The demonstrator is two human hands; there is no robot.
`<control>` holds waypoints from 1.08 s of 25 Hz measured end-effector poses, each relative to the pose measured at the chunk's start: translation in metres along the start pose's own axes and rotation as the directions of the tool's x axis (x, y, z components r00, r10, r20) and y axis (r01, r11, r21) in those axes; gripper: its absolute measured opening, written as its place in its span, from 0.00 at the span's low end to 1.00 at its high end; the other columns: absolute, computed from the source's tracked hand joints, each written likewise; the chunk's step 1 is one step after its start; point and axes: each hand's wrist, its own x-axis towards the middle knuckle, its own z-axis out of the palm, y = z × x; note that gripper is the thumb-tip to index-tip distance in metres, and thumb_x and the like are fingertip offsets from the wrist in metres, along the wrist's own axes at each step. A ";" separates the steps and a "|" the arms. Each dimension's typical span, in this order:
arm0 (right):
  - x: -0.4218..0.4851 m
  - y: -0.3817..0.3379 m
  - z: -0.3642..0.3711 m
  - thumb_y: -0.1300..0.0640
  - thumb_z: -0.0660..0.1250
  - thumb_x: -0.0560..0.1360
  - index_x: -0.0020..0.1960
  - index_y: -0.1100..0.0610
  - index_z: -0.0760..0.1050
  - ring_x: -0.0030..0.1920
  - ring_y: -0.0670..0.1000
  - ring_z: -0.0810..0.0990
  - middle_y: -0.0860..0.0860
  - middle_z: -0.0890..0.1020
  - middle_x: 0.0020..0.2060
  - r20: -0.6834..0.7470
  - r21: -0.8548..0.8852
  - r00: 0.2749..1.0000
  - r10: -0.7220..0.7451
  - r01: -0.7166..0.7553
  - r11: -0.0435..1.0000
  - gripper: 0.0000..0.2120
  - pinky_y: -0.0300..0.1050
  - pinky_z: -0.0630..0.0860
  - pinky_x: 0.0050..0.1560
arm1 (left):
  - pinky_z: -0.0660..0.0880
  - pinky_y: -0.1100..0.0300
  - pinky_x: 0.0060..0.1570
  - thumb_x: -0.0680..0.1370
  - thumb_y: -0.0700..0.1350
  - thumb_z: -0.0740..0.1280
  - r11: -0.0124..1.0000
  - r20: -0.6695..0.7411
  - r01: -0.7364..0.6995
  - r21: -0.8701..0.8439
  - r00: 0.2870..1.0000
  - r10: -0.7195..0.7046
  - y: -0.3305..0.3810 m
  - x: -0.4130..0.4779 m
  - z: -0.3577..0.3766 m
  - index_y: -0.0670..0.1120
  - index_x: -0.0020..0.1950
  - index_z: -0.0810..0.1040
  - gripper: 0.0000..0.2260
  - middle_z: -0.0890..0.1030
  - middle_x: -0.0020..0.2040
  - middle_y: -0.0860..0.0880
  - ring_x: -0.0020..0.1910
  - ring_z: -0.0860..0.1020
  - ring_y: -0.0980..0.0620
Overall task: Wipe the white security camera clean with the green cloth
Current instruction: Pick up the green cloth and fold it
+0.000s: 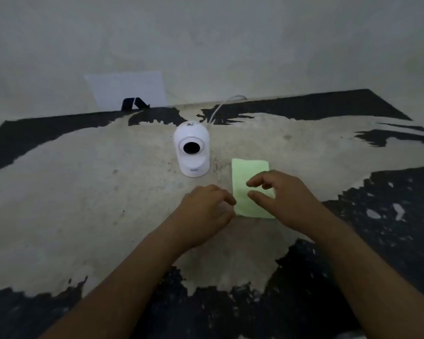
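While the flat pale-green rectangular cloth (251, 189) lies unlifted on the worn surface (83, 192), pickup is the step

Both hands empty: right hand (284, 194) spread above cloth, left hand (206, 206) loosely curled beside it; white domed plastic security camera (192, 149) stands just beyond; next, pinch and lift

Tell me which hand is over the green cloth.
The right hand: its spread fingers sit above the flat green cloth. The left hand is beside the cloth's left edge, over the bare worn tabletop.
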 end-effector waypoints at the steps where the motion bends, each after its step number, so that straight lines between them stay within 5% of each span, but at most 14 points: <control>1: -0.006 0.005 0.003 0.52 0.68 0.74 0.56 0.50 0.78 0.51 0.45 0.75 0.44 0.78 0.50 -0.013 -0.046 1.000 -0.004 0.003 0.999 0.10 0.32 0.66 0.46 | 0.69 0.54 0.58 0.76 0.53 0.63 0.996 0.036 -0.015 0.089 0.999 0.012 0.002 0.001 0.008 0.54 0.59 0.75 0.13 0.75 0.60 0.52 0.59 0.72 0.48; 3: -0.017 0.015 0.005 0.52 0.68 0.74 0.56 0.51 0.78 0.53 0.49 0.77 0.48 0.80 0.53 -0.023 -0.146 1.000 0.021 -0.024 0.989 0.11 0.39 0.70 0.50 | 0.66 0.51 0.58 0.76 0.54 0.62 0.971 0.040 -0.006 0.237 0.999 -0.004 0.005 0.003 0.021 0.53 0.60 0.74 0.14 0.72 0.61 0.50 0.60 0.68 0.45; 7: -0.036 0.019 0.007 0.49 0.69 0.72 0.59 0.49 0.76 0.58 0.53 0.76 0.50 0.77 0.58 -0.042 -0.131 0.997 0.064 -0.069 0.989 0.16 0.52 0.72 0.58 | 0.65 0.53 0.52 0.76 0.52 0.61 0.961 -0.103 0.022 0.274 0.995 0.006 0.014 0.011 0.030 0.51 0.53 0.76 0.09 0.74 0.56 0.49 0.55 0.69 0.44; 12: -0.046 0.005 0.011 0.40 0.74 0.63 0.72 0.43 0.58 0.67 0.51 0.65 0.47 0.64 0.70 -0.043 -0.168 0.999 0.009 -0.016 0.986 0.42 0.54 0.60 0.67 | 0.73 0.50 0.50 0.75 0.45 0.64 0.996 -0.193 -0.048 -0.072 0.981 0.033 0.036 0.005 0.002 0.46 0.44 0.76 0.04 0.78 0.47 0.48 0.48 0.75 0.47; 14: -0.044 -0.001 0.015 0.42 0.73 0.65 0.70 0.45 0.61 0.64 0.52 0.69 0.47 0.68 0.67 -0.116 -0.160 0.993 -0.028 0.009 0.987 0.38 0.53 0.63 0.64 | 0.75 0.58 0.45 0.75 0.44 0.64 0.983 -0.195 -0.081 -0.167 0.980 0.048 0.047 -0.004 -0.017 0.46 0.42 0.76 0.04 0.80 0.43 0.49 0.44 0.77 0.50; 17: -0.043 -0.013 0.012 0.46 0.65 0.71 0.57 0.50 0.73 0.50 0.53 0.77 0.47 0.79 0.50 -0.234 -0.090 0.963 -0.133 0.115 0.989 0.17 0.55 0.73 0.53 | 0.71 0.70 0.37 0.76 0.45 0.64 0.973 -0.207 -0.095 -0.212 0.977 0.050 0.062 -0.019 -0.044 0.48 0.41 0.76 0.04 0.80 0.38 0.53 0.37 0.76 0.60; 20: -0.050 -0.031 -0.001 0.53 0.67 0.74 0.44 0.51 0.77 0.40 0.49 0.78 0.47 0.81 0.38 -0.240 0.174 0.957 -0.165 0.209 0.962 0.03 0.53 0.76 0.43 | 0.70 0.72 0.33 0.75 0.52 0.65 0.934 -0.198 -0.095 -0.346 0.980 0.027 0.070 -0.039 -0.064 0.50 0.43 0.77 0.06 0.78 0.34 0.55 0.31 0.74 0.62; 23: -0.060 -0.055 -0.015 0.54 0.68 0.75 0.43 0.51 0.79 0.36 0.54 0.82 0.55 0.84 0.36 -0.180 0.429 0.971 -0.158 0.222 0.876 0.03 0.52 0.79 0.37 | 0.80 0.52 0.48 0.69 0.55 0.71 0.823 -0.120 -0.097 -0.560 0.992 0.035 0.069 -0.063 -0.067 0.51 0.47 0.77 0.12 0.82 0.46 0.44 0.45 0.81 0.46; 27: -0.068 -0.071 -0.017 0.54 0.65 0.75 0.44 0.52 0.82 0.40 0.49 0.85 0.50 0.87 0.39 -0.076 0.603 0.980 -0.185 0.193 0.774 0.07 0.42 0.81 0.40 | 0.76 0.36 0.47 0.71 0.48 0.72 0.783 -0.272 -0.102 -0.614 0.958 -0.088 0.065 -0.078 -0.061 0.44 0.44 0.78 0.08 0.80 0.45 0.33 0.43 0.80 0.35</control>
